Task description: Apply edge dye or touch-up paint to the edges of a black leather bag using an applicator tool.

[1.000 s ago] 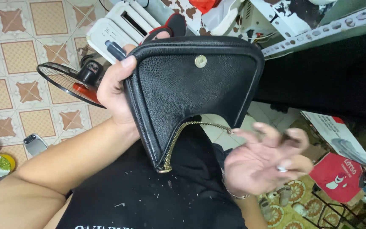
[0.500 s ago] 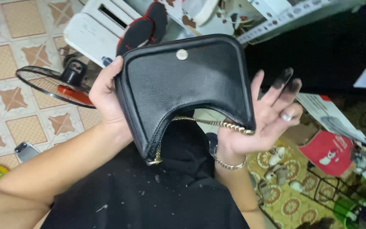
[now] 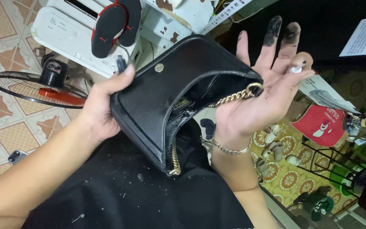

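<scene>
While the left hand grips the black handbag by its side with the fingers closed around the edge, the right hand stays flat and open under the other end, palm up (two fingertips are stained black). A gold chain lies against this palm. The bag is held above the person's lap.

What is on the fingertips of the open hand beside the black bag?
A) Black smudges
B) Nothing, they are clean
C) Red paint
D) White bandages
A: the right hand is spread open against the black bag, and its fingertips are coated in dark black smudges.
</scene>
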